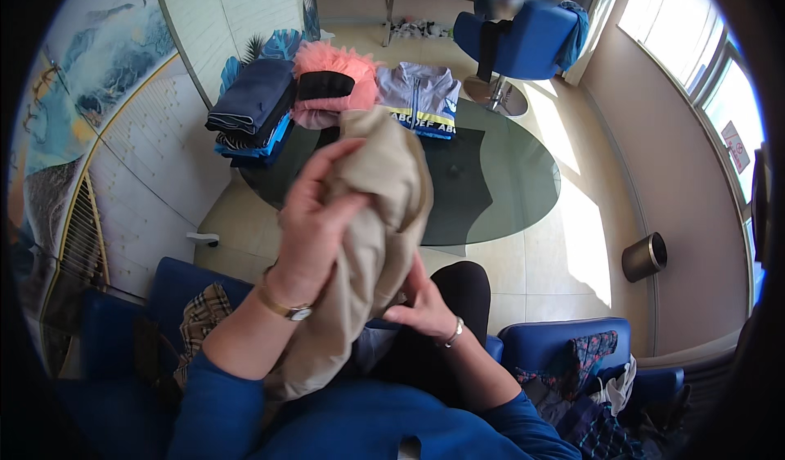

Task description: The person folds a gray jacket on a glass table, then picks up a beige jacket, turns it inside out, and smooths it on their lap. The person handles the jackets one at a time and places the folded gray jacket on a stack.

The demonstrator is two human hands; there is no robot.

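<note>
A beige cloth garment [380,227], bunched and partly blurred, hangs before my chest and reaches down to my lap. My left hand [313,208], with a watch on its wrist, grips its upper part between thumb and fingers. Low on the garment's right side is my right hand [426,310], wearing a bracelet. Its thumb stands apart and some fingertips pass behind the cloth, so its hold is unclear. Past the garment, an oval glass table [515,172] bears folded clothes: a dark stack [251,98], a coral ruffled pile [337,61] with a black piece on it, and a grey zip jacket [423,86].
Blue chair seats flank me; a plaid cloth [205,313] lies at left, and a heap of clothes [589,392] covers the right seat [564,337]. A blue swivel chair [521,43] stands beyond the table. A waste bin [644,257] is by the right wall.
</note>
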